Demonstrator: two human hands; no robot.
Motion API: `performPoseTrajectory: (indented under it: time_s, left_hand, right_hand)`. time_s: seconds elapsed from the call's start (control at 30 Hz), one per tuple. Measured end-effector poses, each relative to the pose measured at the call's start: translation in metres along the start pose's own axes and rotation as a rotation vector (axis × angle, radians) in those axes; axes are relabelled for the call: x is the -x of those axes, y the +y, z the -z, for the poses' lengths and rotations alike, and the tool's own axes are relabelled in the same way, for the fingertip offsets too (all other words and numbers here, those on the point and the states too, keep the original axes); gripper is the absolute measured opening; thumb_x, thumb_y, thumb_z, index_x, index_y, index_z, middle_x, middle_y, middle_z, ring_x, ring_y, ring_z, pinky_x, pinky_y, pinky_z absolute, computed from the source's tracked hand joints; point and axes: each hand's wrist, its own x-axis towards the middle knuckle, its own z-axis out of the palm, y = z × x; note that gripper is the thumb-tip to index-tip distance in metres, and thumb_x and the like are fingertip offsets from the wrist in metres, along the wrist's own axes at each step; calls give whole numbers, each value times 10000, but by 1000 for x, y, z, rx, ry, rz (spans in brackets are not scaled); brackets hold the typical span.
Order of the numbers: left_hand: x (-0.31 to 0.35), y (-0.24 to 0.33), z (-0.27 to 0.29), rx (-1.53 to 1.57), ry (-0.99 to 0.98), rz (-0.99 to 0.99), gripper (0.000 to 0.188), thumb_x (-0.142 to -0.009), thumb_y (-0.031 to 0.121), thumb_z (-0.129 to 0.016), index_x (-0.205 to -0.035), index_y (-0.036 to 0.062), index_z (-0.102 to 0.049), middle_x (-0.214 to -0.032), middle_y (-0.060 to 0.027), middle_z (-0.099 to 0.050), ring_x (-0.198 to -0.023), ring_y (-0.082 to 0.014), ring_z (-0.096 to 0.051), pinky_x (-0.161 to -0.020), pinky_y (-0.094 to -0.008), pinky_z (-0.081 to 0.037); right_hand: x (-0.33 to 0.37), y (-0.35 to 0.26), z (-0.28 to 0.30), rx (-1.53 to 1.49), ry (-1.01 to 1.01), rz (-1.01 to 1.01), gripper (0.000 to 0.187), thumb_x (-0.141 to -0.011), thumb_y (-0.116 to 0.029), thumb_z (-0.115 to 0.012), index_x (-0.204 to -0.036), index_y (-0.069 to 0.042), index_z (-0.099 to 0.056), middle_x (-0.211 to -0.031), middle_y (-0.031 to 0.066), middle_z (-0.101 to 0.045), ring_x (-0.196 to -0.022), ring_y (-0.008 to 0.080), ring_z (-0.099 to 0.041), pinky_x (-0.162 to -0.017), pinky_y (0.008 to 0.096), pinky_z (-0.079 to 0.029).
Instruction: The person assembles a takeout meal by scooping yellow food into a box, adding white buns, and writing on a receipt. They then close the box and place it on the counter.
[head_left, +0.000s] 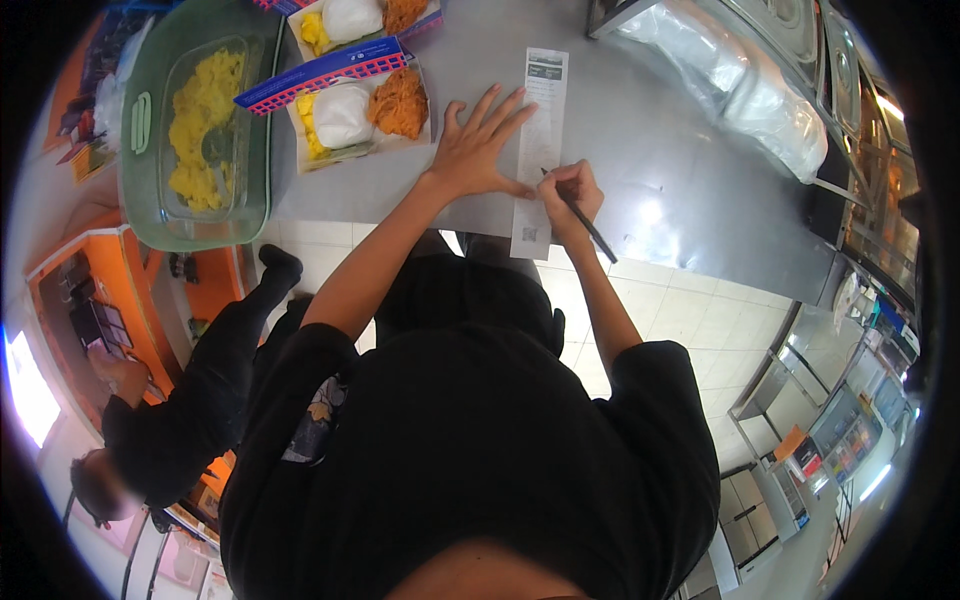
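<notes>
Gripping black pen (589,228) in right hand (573,194), apparently marking white paper receipt (541,150) over grey metal table's (680,200) near edge; next, likely needs steady, spread left hand (468,158).

The black shirt (500,440) has short, loose sleeves (655,390) and a greyish print (315,420)

One pen (590,229), one receipt (542,142)

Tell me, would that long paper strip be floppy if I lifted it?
The long paper strip would probably be floppy, since it looks thin and narrow. It is likely light, seeming to be a single sheet. Pushed toward the person, it might droop, as its near end seems to poke past the metal table.
</notes>
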Motion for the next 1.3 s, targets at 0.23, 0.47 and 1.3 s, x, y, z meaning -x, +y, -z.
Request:
performPoseTrajectory:
  time_s: [0.23, 0.47, 1.3]
  left_hand:
    - [0, 8, 3, -13, -93, 25, 1279, -414, 737, -725, -1464, 231, -197, -1536, -44, -135, -1410, -273, -100, -992, -598, -178]
    - [-2, 15, 8, -71, -172, 63, 1350, -386, 730, -741, -1475, 200, -144, -1541, -72, -103, -1417, -295, -65, -1008, -623, -155]
    - [0, 11, 1, -26, -100, 35, 1361, -371, 687, -769, -1477, 202, -140, -1541, -70, -107, -1415, -299, -78, -999, -629, -153]
  right_hand:
    - [2, 3, 1, 223, -20, -17, 167, -765, -15, -648, -744, -16, -483, -639, 64, -616, -573, 65, -588, -520, 213, -477]
    - [4, 2, 2, 194, -61, -47, 165, -761, -17, -649, -740, -9, -486, -638, 69, -621, -560, 72, -595, -513, 217, -482]
    - [19, 5, -5, 274, 2, -59, 186, -799, -50, -663, -776, -13, -482, -654, 55, -595, -590, 49, -550, -539, 190, -440]
